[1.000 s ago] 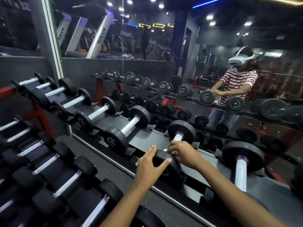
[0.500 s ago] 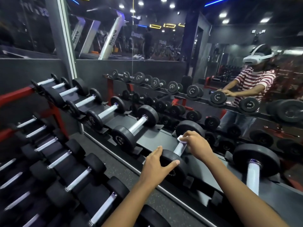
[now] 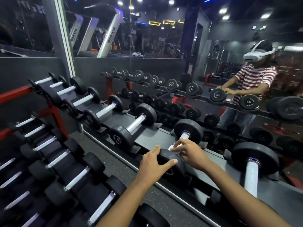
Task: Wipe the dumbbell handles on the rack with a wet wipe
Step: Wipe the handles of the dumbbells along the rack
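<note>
A black dumbbell point(image 3: 188, 130) with a silver handle point(image 3: 184, 135) lies on the top tier of the rack point(image 3: 152, 135). My left hand point(image 3: 154, 164) grips its near weight head point(image 3: 173, 163), fingers over the top and thumb across the face. My right hand point(image 3: 190, 153) holds a white wet wipe point(image 3: 173, 147) wrapped on the near part of the handle, close to that head. The far part of the handle shows bare between my fingers and the far head.
More dumbbells line the top tier to the left point(image 3: 131, 126) and right point(image 3: 252, 167). A lower tier of dumbbells point(image 3: 77, 176) runs along the bottom left. A wall mirror point(image 3: 213, 79) behind the rack reflects the gym and a person in a striped shirt.
My right hand has slid with the wipe down the handle, from near the far head toward the near head. My left hand keeps its grip on the near head.
</note>
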{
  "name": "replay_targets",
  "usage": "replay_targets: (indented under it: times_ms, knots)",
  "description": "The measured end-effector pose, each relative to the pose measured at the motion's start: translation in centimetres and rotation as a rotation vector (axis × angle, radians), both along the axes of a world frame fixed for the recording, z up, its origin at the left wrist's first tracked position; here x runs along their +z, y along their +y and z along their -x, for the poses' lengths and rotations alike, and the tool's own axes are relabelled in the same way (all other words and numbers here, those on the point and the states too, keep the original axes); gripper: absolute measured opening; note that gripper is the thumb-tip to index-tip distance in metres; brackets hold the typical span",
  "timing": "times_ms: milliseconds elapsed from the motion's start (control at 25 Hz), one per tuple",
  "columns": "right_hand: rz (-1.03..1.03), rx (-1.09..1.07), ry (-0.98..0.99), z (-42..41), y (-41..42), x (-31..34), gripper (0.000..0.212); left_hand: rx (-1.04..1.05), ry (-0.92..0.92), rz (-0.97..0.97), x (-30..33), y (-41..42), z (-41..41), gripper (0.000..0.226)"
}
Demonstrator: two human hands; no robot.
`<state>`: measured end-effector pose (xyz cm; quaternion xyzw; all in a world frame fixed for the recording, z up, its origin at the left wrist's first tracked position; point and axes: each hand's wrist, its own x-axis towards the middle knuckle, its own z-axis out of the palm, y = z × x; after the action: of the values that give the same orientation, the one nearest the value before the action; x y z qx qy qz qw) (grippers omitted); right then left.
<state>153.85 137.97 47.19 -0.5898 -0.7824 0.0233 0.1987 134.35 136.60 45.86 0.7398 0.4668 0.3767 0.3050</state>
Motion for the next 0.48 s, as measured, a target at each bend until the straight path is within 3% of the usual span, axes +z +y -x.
replay_targets:
  times_ms: [200,360,480]
  knots:
    - [0.146,0.104,-0.140,0.4,-0.2,1.7,0.037,0.002,-0.010,0.023,0.3,-0.4,-0.1,0.075]
    - [0.315,0.084,-0.496,1.8,1.3,3.8,0.041,-0.021,0.031,0.021,0.3,-0.3,-0.1,0.083]
    - [0.305,0.036,-0.733,2.1,2.7,4.7,0.045,-0.017,0.064,0.021,0.4,-0.2,-0.1,0.088]
